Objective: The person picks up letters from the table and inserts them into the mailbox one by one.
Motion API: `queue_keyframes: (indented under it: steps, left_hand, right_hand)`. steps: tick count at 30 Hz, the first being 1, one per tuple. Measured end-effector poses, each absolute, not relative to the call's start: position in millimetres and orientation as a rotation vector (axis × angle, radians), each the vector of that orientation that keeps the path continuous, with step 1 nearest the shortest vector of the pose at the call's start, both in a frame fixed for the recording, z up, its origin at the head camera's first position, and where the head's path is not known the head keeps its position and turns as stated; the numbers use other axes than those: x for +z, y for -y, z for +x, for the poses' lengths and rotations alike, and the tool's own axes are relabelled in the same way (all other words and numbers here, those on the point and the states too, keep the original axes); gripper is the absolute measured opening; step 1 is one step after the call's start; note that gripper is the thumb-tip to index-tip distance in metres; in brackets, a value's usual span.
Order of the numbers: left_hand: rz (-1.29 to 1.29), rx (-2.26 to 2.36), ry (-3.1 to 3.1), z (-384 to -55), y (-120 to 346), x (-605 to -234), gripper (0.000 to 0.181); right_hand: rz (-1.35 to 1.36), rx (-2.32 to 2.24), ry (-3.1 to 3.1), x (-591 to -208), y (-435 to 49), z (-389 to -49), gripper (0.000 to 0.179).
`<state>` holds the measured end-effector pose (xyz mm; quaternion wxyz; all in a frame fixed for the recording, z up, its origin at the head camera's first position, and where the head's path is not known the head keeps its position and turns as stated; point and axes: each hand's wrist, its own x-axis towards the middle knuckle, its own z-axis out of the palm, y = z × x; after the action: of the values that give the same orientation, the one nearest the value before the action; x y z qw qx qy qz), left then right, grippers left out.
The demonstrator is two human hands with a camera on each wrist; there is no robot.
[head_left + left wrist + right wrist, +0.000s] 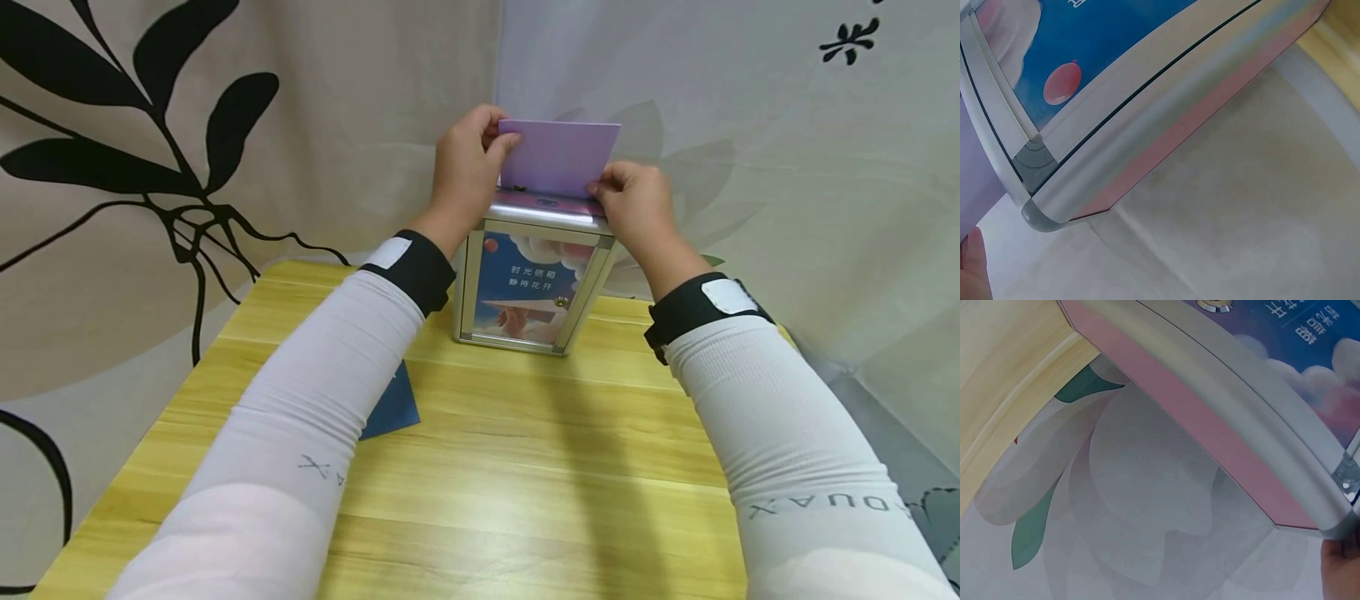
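A lilac envelope or card (558, 157) stands upright over the top of a silver-framed letter box (467, 283), its lower edge right at the box top. My left hand (465, 171) pinches its upper left corner between thumb and fingers. At the lower right corner, my right hand (641, 200) pinches it close to the box's top edge. The box front has a blue and pink picture with Chinese lettering and a small lock. In the left wrist view, part of the lilac paper (975, 169) and a fingertip (974, 262) show at the left edge.
The box stands near the back of a yellow wood-grain table (480, 483). A dark blue card (396, 407) lies on the table, partly hidden by my left forearm. Pale cloth with printed leaves (232, 125) hangs close behind the table and box.
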<state>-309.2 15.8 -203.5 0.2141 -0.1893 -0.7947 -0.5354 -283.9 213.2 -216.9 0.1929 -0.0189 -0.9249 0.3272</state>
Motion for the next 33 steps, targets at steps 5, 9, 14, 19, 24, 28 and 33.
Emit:
queue_keyframes:
  steps: [5,9,14,19,24,28,33]
  left_hand:
    - [-0.531,-1.443,2.223,-310.4,-15.4,-205.2,0.020]
    - [-0.538,-1.417,2.257,-313.4,-16.7,-210.8,0.019]
    - [-0.543,-1.381,2.309,-316.9,-18.3,-218.7,0.019]
    - [-0.533,-1.357,2.359,-318.8,-18.1,-225.6,0.020]
    - [-0.529,-1.353,2.405,-321.0,-18.6,-231.0,0.021]
    - [-0.515,-1.350,2.458,-322.0,-19.0,-234.6,0.025]
    - [-0.522,-1.307,2.504,-322.2,-18.6,-236.4,0.029]
  right_hand:
    - [-0.058,0.950,2.592,-216.5,-212.0,-282.5,0.023]
    - [-0.043,0.996,2.557,-215.7,-213.4,-280.2,0.026]
    - [-0.009,1.011,2.482,-210.4,-213.0,-275.1,0.028]
    - [0.037,0.950,2.481,-205.6,-209.8,-270.9,0.030]
    - [0.055,0.868,2.500,-205.8,-208.1,-270.4,0.024]
    - [0.063,0.816,2.508,-209.3,-208.6,-272.2,0.021]
    - [0.042,0.784,2.507,-215.3,-208.8,-276.7,0.020]
